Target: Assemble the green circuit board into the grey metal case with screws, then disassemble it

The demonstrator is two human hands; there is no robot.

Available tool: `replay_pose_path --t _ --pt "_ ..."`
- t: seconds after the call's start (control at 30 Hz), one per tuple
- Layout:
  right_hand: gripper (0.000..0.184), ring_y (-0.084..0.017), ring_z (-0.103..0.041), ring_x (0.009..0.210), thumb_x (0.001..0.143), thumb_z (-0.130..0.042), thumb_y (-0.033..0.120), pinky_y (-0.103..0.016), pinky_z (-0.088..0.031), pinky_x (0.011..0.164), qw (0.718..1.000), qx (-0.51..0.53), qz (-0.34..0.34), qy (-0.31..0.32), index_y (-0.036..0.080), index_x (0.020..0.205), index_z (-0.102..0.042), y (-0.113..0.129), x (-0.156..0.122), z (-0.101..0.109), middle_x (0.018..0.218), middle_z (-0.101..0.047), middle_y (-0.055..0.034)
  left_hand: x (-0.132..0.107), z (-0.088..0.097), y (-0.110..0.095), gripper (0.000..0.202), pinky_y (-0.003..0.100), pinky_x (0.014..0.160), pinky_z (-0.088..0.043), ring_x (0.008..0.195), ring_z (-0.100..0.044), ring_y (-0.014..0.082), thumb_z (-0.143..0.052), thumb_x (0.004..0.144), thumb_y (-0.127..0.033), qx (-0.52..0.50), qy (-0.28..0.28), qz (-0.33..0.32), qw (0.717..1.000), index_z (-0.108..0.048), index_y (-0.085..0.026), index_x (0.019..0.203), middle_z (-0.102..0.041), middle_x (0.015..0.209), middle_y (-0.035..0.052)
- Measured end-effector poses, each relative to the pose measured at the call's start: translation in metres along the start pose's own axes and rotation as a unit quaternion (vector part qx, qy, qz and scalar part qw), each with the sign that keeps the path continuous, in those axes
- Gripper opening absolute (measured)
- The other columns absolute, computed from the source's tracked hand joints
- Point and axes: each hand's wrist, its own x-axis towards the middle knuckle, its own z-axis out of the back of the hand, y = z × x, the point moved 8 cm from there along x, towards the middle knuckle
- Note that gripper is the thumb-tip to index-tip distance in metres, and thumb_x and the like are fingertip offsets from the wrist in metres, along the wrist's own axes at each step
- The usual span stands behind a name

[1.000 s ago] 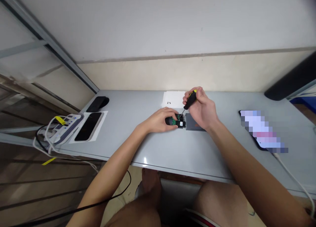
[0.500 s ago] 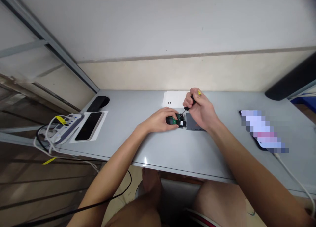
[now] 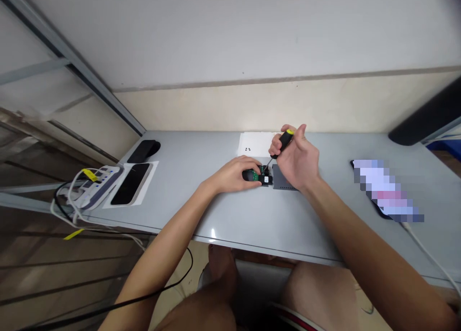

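Observation:
My left hand grips a small green circuit board with black parts, flat on the grey table, thumb and fingers at its edges. My right hand holds a screwdriver with a black handle and yellow end. Its thumb is lifted off the handle, while the other fingers stay curled round it. The slanting shaft reaches down to the board; my left fingers partly hide where the tip meets it. Just right of the board lies a dark grey case, partly covered by my right hand.
Several tiny dark screws rest on a white paper sheet behind the board. At left are a black-screened phone on paper, a power strip with cables and a black object. A phone with a cable lies at right.
My right thumb has lifted away from the screwdriver handle and the fingers have loosened, so more of the handle shows. My left hand keeps its place on the board.

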Motion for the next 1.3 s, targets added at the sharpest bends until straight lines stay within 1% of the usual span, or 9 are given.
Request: replay_pose_path --t 0.1,0.2,0.37,0.5,0.67,0.87,0.97,1.13,1.3 --pt "0.043 -0.015 -0.044 0.063 0.083 -0.081 0.056 -0.032 -0.046 0.065 1.0 0.009 0.001 0.014 0.027 0.079 -0.049 -0.001 0.001 0.001 0.071 -0.046 0.0028 0.0 0.0 0.0 0.018 0.046 0.108 -0.053 0.117 -0.07 0.0252 -0.078 0.087 -0.037 0.003 0.002 -0.004 1.0 -0.073 -0.024 0.097 -0.076 0.126 0.0065" --pt "0.035 -0.016 -0.054 0.073 0.084 -0.082 0.049 -0.033 -0.048 0.071 1.0 0.003 0.011 0.021 0.026 0.079 -0.056 0.002 0.003 0.005 0.081 -0.056 -0.0004 -0.001 0.0 -0.001 0.018 0.046 0.108 -0.053 0.117 -0.069 0.0254 -0.077 0.088 -0.037 0.009 0.001 -0.01 1.0 -0.073 -0.023 0.098 -0.075 0.126 0.007" --pt "0.028 -0.019 -0.055 0.072 0.097 -0.064 0.055 -0.036 -0.051 0.073 0.999 -0.022 -0.018 0.04 0.027 0.092 -0.067 0.001 0.004 0.004 0.078 -0.055 -0.0019 -0.001 0.0 -0.003 0.017 0.046 0.107 -0.053 0.116 -0.07 0.0254 -0.076 0.089 -0.038 0.016 0.007 -0.012 1.0 -0.073 -0.024 0.097 -0.076 0.125 0.0065" --pt "0.032 -0.017 -0.047 0.064 0.099 -0.058 0.06 -0.034 -0.049 0.066 1.0 0.017 0.0 0.02 0.028 0.094 -0.063 0.0 0.003 0.001 0.071 -0.046 0.0008 -0.001 0.001 -0.004 0.017 0.046 0.105 -0.054 0.114 -0.07 0.0255 -0.075 0.089 -0.038 0.021 0.008 -0.013 1.0 -0.073 -0.024 0.097 -0.076 0.122 0.0066" --pt "0.042 -0.016 -0.044 0.062 0.09 -0.072 0.062 -0.033 -0.049 0.065 1.0 -0.016 0.003 0.004 0.028 0.079 -0.05 0.0 0.002 0.003 0.07 -0.043 0.0022 -0.001 0.0 -0.002 0.016 0.047 0.107 -0.053 0.117 -0.07 0.0261 -0.076 0.088 -0.037 0.018 0.008 -0.013 1.0 -0.073 -0.024 0.096 -0.075 0.125 0.0072" --pt "0.027 -0.018 -0.056 0.077 0.094 -0.07 0.055 -0.035 -0.051 0.074 0.998 -0.046 0.019 0.031 0.028 0.09 -0.066 0.004 0.001 0.003 0.083 -0.057 -0.0018 -0.001 0.0 -0.002 0.015 0.046 0.108 -0.053 0.118 -0.07 0.0259 -0.076 0.088 -0.036 0.012 0.007 -0.014 1.0 -0.072 -0.023 0.094 -0.075 0.127 0.0077" --pt "0.031 -0.019 -0.054 0.071 0.097 -0.063 0.06 -0.036 -0.052 0.073 1.0 -0.018 0.001 0.022 0.029 0.099 -0.067 0.001 0.001 0.004 0.077 -0.052 -0.0007 -0.001 0.0 -0.003 0.015 0.046 0.107 -0.053 0.118 -0.07 0.0259 -0.077 0.088 -0.036 0.013 0.012 -0.008 1.0 -0.072 -0.023 0.093 -0.075 0.127 0.0075" --pt "0.053 -0.018 -0.045 0.061 0.093 -0.051 0.079 -0.035 -0.048 0.061 1.0 -0.001 0.015 -0.007 0.028 0.08 -0.055 0.007 0.0 0.004 0.068 -0.039 0.0009 -0.001 0.001 -0.003 0.016 0.045 0.106 -0.053 0.116 -0.07 0.0257 -0.076 0.088 -0.037 0.016 0.01 -0.006 1.0 -0.07 -0.023 0.094 -0.075 0.127 0.0064" --pt "0.057 -0.017 -0.041 0.058 0.092 -0.05 0.081 -0.034 -0.045 0.057 1.0 -0.014 0.023 -0.013 0.027 0.073 -0.049 0.011 -0.002 0.0 0.065 -0.035 0.0017 -0.001 0.002 -0.001 0.024 0.043 0.098 -0.055 0.106 -0.071 0.0252 -0.076 0.087 -0.038 0.021 0.011 0.021 1.0 -0.067 -0.024 0.102 -0.076 0.117 0.0062"
